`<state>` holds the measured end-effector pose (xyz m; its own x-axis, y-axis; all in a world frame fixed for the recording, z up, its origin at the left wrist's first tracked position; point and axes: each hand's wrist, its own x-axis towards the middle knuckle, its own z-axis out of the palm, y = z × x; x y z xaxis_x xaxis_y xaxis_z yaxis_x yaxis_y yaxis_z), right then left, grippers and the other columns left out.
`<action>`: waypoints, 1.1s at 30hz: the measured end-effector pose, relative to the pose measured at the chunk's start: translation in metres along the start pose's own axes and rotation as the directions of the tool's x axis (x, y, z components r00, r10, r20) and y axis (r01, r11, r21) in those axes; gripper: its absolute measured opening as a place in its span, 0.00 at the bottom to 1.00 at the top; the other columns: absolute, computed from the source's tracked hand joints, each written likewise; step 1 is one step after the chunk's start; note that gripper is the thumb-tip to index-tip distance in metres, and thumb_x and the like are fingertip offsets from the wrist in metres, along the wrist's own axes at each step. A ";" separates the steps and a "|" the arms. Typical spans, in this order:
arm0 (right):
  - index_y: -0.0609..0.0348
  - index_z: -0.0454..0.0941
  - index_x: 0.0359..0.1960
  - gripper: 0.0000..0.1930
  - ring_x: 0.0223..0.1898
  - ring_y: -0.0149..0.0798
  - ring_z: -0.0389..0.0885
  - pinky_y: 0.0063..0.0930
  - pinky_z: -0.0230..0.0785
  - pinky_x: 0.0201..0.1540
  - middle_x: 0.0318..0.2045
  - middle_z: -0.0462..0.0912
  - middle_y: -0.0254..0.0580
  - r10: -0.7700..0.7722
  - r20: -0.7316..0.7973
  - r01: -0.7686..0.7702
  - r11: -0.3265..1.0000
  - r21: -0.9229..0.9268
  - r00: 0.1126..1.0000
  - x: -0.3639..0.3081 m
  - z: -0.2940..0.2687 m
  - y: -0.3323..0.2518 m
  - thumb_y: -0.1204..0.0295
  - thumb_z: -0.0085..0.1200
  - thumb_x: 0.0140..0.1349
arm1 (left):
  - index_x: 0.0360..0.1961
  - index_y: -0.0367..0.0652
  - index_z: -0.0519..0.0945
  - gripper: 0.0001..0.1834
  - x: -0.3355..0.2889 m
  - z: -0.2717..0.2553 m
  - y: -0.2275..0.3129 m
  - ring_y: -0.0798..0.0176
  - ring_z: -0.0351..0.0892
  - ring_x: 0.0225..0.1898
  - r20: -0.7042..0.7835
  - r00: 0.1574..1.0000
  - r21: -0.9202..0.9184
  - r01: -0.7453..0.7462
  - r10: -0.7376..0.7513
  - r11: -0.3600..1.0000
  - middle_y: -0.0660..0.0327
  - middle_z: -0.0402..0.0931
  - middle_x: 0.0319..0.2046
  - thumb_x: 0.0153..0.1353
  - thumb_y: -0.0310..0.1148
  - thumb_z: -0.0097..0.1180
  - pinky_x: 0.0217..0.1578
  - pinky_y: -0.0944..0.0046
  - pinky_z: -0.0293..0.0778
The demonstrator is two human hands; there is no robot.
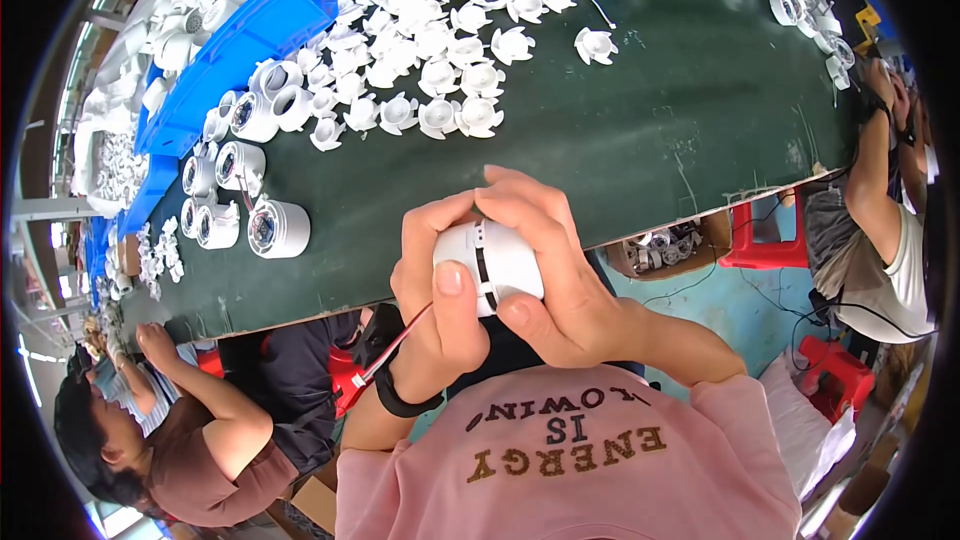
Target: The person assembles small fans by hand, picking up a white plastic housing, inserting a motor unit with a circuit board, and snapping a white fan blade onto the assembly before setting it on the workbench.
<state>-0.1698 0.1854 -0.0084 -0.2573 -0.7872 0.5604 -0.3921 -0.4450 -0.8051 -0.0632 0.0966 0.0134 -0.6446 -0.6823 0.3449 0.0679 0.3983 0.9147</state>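
Note:
Both hands are wrapped round a white cylindrical plastic fan housing (pixel 512 262), held just in front of me at the table's near edge. My left hand (pixel 436 325) grips its left end, thumb pressed on the side. On the other end my right hand (pixel 575 290) is closed, its thumb along the lower side and fingers curled over the top. A dark gap runs round the housing between its two white parts. Thin red and white wires (pixel 408 332) trail from under my left hand to a small white connector. The housing's end faces are hidden by my fingers.
On the green table (pixel 640 130) lie many white fan impellers (pixel 440 116) and, to the left, several white cylindrical housings (pixel 280 228). Blue bins (pixel 240 40) stand behind them. White parts (pixel 785 5) lie far right. Co-workers sit left and right; a red stool (pixel 765 240) stands beyond the edge.

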 end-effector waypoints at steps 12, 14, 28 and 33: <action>0.70 0.43 0.67 0.43 0.66 0.56 0.54 0.46 0.47 0.66 0.65 0.50 0.66 0.008 0.041 -0.012 0.995 0.101 0.999 0.012 0.006 0.001 0.60 0.55 0.59 | 0.47 0.33 0.69 0.20 0.009 -0.022 0.001 0.65 0.73 0.32 0.186 0.981 -0.009 0.059 -0.056 0.998 0.53 0.74 0.35 0.67 0.39 0.36 0.33 0.66 0.69; 0.69 0.46 0.67 0.42 0.64 0.53 0.60 0.41 0.53 0.63 0.65 0.52 0.63 0.207 0.057 -0.187 0.950 -0.251 0.977 0.020 -0.009 -0.007 0.68 0.58 0.57 | 0.48 0.32 0.67 0.19 0.023 -0.022 0.002 0.66 0.71 0.39 0.119 0.940 -0.082 0.330 -0.320 0.940 0.56 0.72 0.39 0.70 0.39 0.35 0.39 0.67 0.68; 0.59 0.54 0.57 0.37 0.39 0.31 0.70 0.25 0.66 0.41 0.49 0.71 0.50 0.276 -0.436 -0.337 0.939 -0.068 0.856 -0.011 -0.057 0.034 0.61 0.64 0.50 | 0.51 0.29 0.71 0.33 0.260 -0.188 -0.074 0.47 0.74 0.50 -0.120 0.971 0.784 -0.035 0.207 0.620 0.41 0.75 0.45 0.50 0.42 0.63 0.51 0.54 0.69; 0.59 0.57 0.53 0.37 0.42 0.37 0.71 0.31 0.65 0.46 0.51 0.70 0.52 0.248 -0.381 -0.309 0.945 -0.107 0.891 -0.008 -0.049 0.030 0.61 0.66 0.47 | 0.57 0.25 0.60 0.53 0.333 -0.326 -0.136 0.35 0.71 0.52 -0.510 0.852 0.855 0.486 0.116 0.182 0.32 0.71 0.46 0.39 0.53 0.68 0.52 0.51 0.69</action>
<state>-0.2230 0.1990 -0.0278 -0.6631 -0.6486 0.3736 -0.3853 -0.1322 -0.9133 -0.0389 -0.3846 0.0723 -0.1534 -0.8477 0.5077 -0.9518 0.2648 0.1546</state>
